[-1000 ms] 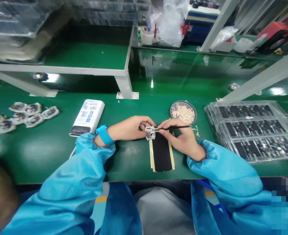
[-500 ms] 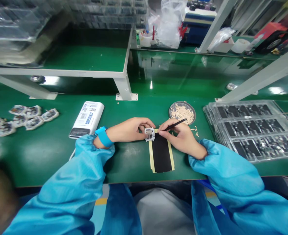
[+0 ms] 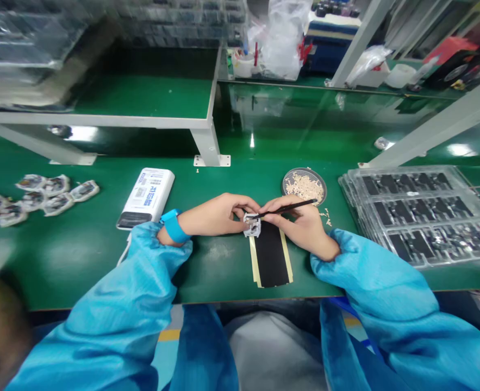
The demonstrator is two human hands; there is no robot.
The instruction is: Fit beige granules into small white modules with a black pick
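My left hand [image 3: 226, 214] pinches a small white plastic frame [image 3: 252, 226] at the upper left corner of a black mat [image 3: 271, 255] edged with yellowish tape. Closed around a slim dark pair of tweezers [image 3: 292, 207], my right hand [image 3: 300, 224] is just right of the frame. The tweezers' tip reaches into the frame; whether it grips anything there is too small to tell. Behind my right hand stands a round dark dish [image 3: 323, 184] heaped with tiny beige parts [image 3: 303, 184]. A few of these parts lie loose beside the dish.
Stacked clear trays [image 3: 427, 217] with dark parts lie at the right. A white device [image 3: 148, 196] with a cable is left of my hands, and several white-rimmed parts [image 3: 56, 185] sit farther left. A metal shelf leg [image 3: 207, 142] stands behind.
The tweezers have moved left, from over the mat's top edge into the white frame. My right hand has shifted left with them, nearer my left hand. The frame has turned slightly.
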